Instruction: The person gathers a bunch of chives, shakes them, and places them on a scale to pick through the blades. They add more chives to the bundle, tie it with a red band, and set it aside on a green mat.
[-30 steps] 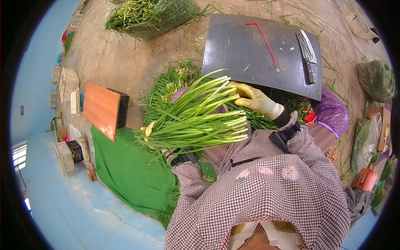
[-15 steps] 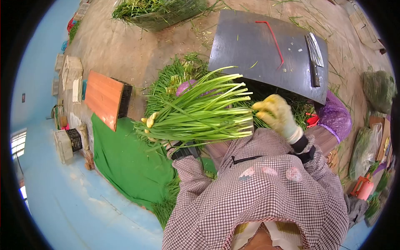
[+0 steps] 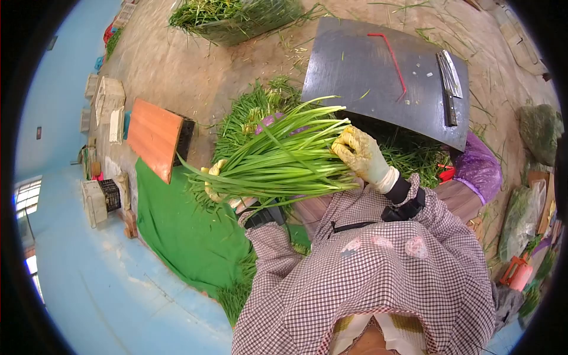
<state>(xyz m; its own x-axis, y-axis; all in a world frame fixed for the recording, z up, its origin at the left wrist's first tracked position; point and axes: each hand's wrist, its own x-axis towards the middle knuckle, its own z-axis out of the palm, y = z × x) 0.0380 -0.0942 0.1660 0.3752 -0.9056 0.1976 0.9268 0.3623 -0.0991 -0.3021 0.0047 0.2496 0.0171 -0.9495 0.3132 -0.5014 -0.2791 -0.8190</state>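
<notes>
One bundle of long green leafy stalks with pale ends [image 3: 278,168] lay crosswise in front of the person's chest, between the gloved fingers of both hands. Its long axis ran from left to right; the pale ends pointed toward the right fingers and fanned apart, while the green tips lay by the left fingers. The left hand in a yellowish glove [image 3: 213,173] held the bundle, its fingers wrapped closed around the leafy end. The right hand in a stained yellow-and-white glove [image 3: 362,155] had its fingers bent and close together at the pale ends; whether they pinched a stalk could not be told.

Half a second earlier, the right fingers had been apart from the bundle, off to its right; now they were at its pale ends. One long leaf now stuck out past the left fingers. The left fingers had kept their hold.

Beyond the right fingers stood a dark grey flat table [image 3: 367,77], with a bent red strip [image 3: 391,59] and metal knife blades with a black handle [image 3: 449,89] on it. A loose heap of green stalks [image 3: 242,124] lay beyond the left fingers, and a bright green cloth [image 3: 183,231] on their near side.
</notes>
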